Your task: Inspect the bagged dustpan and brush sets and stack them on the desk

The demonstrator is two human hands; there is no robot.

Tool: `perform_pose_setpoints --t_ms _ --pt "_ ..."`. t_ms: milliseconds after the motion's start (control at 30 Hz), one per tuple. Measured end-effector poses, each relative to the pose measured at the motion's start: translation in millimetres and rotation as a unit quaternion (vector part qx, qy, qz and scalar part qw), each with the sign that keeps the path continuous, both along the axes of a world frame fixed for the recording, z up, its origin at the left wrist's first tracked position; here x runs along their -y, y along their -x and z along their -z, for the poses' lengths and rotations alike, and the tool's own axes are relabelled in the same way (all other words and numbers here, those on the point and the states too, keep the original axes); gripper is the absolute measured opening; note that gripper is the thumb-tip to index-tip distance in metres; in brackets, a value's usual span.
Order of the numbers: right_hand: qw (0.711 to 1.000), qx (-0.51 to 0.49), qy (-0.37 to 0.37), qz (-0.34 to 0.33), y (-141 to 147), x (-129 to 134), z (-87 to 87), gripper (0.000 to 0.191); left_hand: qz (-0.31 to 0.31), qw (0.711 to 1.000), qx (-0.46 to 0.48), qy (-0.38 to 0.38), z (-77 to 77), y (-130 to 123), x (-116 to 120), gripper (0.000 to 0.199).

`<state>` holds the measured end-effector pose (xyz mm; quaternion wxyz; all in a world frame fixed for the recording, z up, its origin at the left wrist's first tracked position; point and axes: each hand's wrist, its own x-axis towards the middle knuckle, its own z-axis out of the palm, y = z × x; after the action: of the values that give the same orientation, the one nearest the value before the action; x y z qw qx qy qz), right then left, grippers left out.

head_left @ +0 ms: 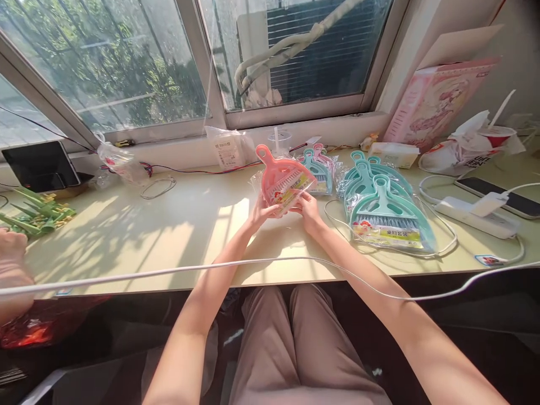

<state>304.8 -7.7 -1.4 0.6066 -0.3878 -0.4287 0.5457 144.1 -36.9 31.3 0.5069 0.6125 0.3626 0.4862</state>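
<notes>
Between my two hands, above the desk, is a pink dustpan and brush set (pixel 283 173) in clear plastic wrap, with its handle loop pointing up and away. My left hand (pixel 265 215) grips its lower left edge, the thumb across the front. At the lower right, my right hand (pixel 309 210) closes on the same set. To the right lies a pile of wrapped teal dustpan sets (pixel 386 203), their brushes and labels showing. Behind the held set are a smaller teal set (pixel 317 169) and a pink one, partly hidden.
A white cable (pixel 181 270) crosses in front of my forearms. At right are a power strip (pixel 476 216), a phone (pixel 502 197) and a pink box (pixel 441 107). A tablet (pixel 40 166) and green plant-like pieces (pixel 40 211) are at left, near another person's hand (pixel 12 259).
</notes>
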Motion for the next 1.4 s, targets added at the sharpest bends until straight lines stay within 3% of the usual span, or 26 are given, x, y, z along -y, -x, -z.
perform_pose_setpoints --t_ms 233,467,633,733,833,933,1000,1067,1133,1400 --pt "1.000 -0.010 0.005 0.006 2.3 1.7 -0.7 0.045 0.014 0.999 -0.006 0.050 2.0 7.6 -2.6 0.072" --pt "1.000 -0.010 0.006 -0.011 4.6 4.8 -4.2 0.060 -0.019 0.996 0.033 0.080 4.0 8.1 -6.9 0.073" --pt "0.998 0.029 -0.058 -0.024 11.8 8.0 -7.1 0.062 -0.014 0.995 0.071 0.074 7.3 14.2 -9.3 0.063" --pt "0.988 0.096 -0.116 0.017 11.6 7.3 -6.8 0.054 -0.003 0.993 0.090 0.082 7.4 18.8 -11.7 0.060" --pt "0.948 0.204 -0.189 0.158 -0.2 5.3 -8.6 0.042 -0.030 0.988 0.108 0.105 6.2 29.9 -17.1 0.060" --pt "0.846 0.370 -0.255 0.288 -18.7 5.1 -12.8 0.044 -0.072 0.981 0.110 0.144 6.8 48.2 -23.6 0.050" --pt "0.791 0.457 -0.276 0.298 -28.3 5.5 -14.3 0.044 -0.072 0.977 0.098 0.175 9.9 60.3 -26.8 0.039" --pt "0.773 0.491 -0.297 0.270 -33.7 4.6 -13.6 0.033 -0.064 0.974 0.086 0.202 14.1 68.5 -28.2 0.031" --pt "0.784 0.479 -0.315 0.238 -36.2 2.2 -12.0 0.018 -0.056 0.972 0.074 0.216 17.5 72.2 -28.2 0.029" --pt "0.867 0.355 -0.301 0.177 -37.3 2.5 -21.7 0.015 0.037 0.973 0.075 0.217 11.7 71.6 -23.0 0.051"
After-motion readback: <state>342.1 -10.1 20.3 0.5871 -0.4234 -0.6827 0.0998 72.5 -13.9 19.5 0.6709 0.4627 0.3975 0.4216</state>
